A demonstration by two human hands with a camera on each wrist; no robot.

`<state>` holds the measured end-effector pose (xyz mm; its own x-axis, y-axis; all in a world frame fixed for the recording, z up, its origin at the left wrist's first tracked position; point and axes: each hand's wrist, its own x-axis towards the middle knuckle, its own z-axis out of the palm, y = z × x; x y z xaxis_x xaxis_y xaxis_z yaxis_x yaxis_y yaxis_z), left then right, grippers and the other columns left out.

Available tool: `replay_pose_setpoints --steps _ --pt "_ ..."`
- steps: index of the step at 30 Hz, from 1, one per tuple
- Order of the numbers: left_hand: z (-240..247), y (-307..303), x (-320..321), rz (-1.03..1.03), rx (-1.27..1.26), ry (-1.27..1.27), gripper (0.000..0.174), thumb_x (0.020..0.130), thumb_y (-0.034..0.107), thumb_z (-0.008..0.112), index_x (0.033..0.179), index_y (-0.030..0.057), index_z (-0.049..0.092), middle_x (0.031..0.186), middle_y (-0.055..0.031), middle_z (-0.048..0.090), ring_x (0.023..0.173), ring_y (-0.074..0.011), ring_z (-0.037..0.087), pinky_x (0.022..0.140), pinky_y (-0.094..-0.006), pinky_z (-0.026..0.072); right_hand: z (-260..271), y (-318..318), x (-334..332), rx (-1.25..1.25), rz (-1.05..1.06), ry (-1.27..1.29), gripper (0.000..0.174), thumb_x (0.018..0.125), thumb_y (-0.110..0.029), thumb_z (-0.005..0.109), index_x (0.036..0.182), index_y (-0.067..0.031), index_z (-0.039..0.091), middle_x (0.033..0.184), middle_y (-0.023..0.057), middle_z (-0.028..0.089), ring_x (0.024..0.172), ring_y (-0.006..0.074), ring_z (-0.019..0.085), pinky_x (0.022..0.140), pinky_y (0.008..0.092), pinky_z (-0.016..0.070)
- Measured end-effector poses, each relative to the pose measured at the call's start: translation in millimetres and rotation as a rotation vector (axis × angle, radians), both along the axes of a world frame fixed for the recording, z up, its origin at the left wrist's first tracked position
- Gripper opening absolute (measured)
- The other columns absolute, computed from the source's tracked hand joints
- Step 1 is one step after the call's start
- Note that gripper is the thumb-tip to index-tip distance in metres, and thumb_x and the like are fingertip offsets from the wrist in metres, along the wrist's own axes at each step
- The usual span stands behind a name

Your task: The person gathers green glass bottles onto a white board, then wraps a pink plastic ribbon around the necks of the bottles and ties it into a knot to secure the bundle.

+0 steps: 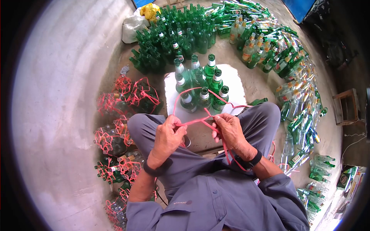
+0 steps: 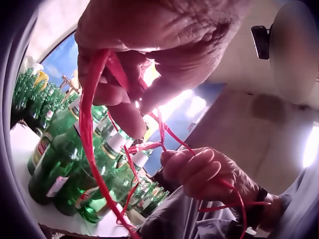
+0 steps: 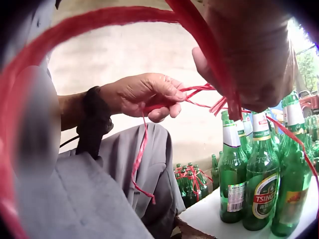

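Pink-red plastic twine (image 1: 192, 122) stretches between the two hands, with crossed strands near the right one. My left hand (image 1: 168, 136) pinches it between thumb and fingers, and a loose end hangs below that hand in the right wrist view. Thumb and fingers of my right hand (image 1: 230, 131) pinch the twine too, and a long length trails from it towards the wrist. Beyond the hands, several green glass bottles (image 3: 261, 184) with white neck labels stand upright in a tight group on a white board (image 1: 237, 90). A loop of twine arcs over the nearer bottles in the head view.
Twine-tied bottle bundles (image 1: 125, 133) sit along the left side. Many green bottles (image 1: 202, 40) stand at the back beside a white sack (image 1: 133, 29). Loose bottles (image 1: 295, 107) lie heaped down the right, near a wooden frame (image 1: 347, 106). Bent knees flank the board.
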<state>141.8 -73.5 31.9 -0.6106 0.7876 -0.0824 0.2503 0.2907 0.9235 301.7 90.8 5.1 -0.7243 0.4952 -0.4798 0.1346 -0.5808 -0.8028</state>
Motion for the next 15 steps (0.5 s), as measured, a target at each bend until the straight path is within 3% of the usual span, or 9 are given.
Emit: replay_pose_setpoints --steps 3,6,8,11,13,14,15 --pt "2.3 1.0 -3.6 -0.024 0.004 0.005 0.016 0.093 0.009 0.065 0.094 -0.0008 0.053 0.068 -0.0103 0.068 0.051 -0.0128 0.064 0.048 -0.0270 0.0485 3.4 -0.2 1.2 -0.069 -0.118 0.011 0.022 0.103 -0.019 0.053 0.104 0.0023 0.055 0.078 0.0052 0.063 0.052 0.0128 0.062 0.041 0.0244 0.0499" --pt "14.9 1.9 -7.1 -0.068 -0.009 0.009 0.014 0.092 0.008 0.065 0.094 -0.0008 0.054 0.070 -0.0104 0.069 0.054 -0.0124 0.065 0.051 -0.0279 0.0499 4.1 4.7 5.2 -0.078 -0.116 -0.012 0.022 0.103 -0.020 0.051 0.104 0.0017 0.054 0.078 0.0060 0.063 0.053 0.0139 0.063 0.042 0.0250 0.0499" --pt "18.2 2.5 -9.1 -0.103 -0.036 -0.043 0.013 0.091 0.007 0.066 0.095 -0.0007 0.056 0.071 -0.0106 0.069 0.057 -0.0124 0.066 0.053 -0.0285 0.0508 -1.0 8.7 10.4 -0.021 -0.017 -0.008 0.029 0.101 -0.021 0.052 0.108 0.0065 0.053 0.080 0.0089 0.064 0.055 0.0132 0.062 0.043 0.0251 0.0490" --pt "11.2 1.1 -16.3 -0.086 0.078 0.092 0.010 0.088 0.006 0.066 0.096 0.0012 0.060 0.075 -0.0108 0.070 0.064 -0.0185 0.069 0.058 -0.0305 0.0517 -4.1 9.6 12.5 0.024 0.002 0.009 0.028 0.101 -0.021 0.052 0.107 0.0055 0.053 0.081 0.0090 0.064 0.054 0.0126 0.061 0.042 0.0244 0.0478" --pt "6.0 -2.0 -26.3 -0.094 0.031 0.293 0.013 0.084 0.006 0.067 0.097 0.0045 0.065 0.074 -0.0111 0.068 0.068 -0.0280 0.068 0.064 -0.0371 0.0515 1.0 8.1 13.3 0.058 0.020 0.014 0.027 0.101 -0.021 0.052 0.106 0.0052 0.053 0.080 0.0088 0.064 0.053 0.0125 0.061 0.042 0.0243 0.0473" --pt "5.6 -3.0 -27.9 -0.093 0.030 0.294 0.013 0.084 0.006 0.067 0.097 0.0045 0.065 0.074 -0.0111 0.068 0.068 -0.0280 0.068 0.064 -0.0371 0.0515 2.9 7.4 13.7 0.094 0.037 0.020 0.026 0.102 -0.021 0.051 0.106 0.0049 0.053 0.079 0.0085 0.064 0.052 0.0124 0.061 0.041 0.0241 0.0469" --pt "6.6 -3.2 -28.6 -0.090 -0.046 0.476 0.014 0.082 0.007 0.068 0.096 0.0057 0.066 0.077 -0.0111 0.068 0.072 -0.0297 0.067 0.068 -0.0392 0.0508 2.8 6.0 13.6 0.093 0.038 0.021 0.026 0.102 -0.021 0.051 0.106 0.0049 0.053 0.079 0.0085 0.064 0.052 0.0124 0.061 0.041 0.0241 0.0469"
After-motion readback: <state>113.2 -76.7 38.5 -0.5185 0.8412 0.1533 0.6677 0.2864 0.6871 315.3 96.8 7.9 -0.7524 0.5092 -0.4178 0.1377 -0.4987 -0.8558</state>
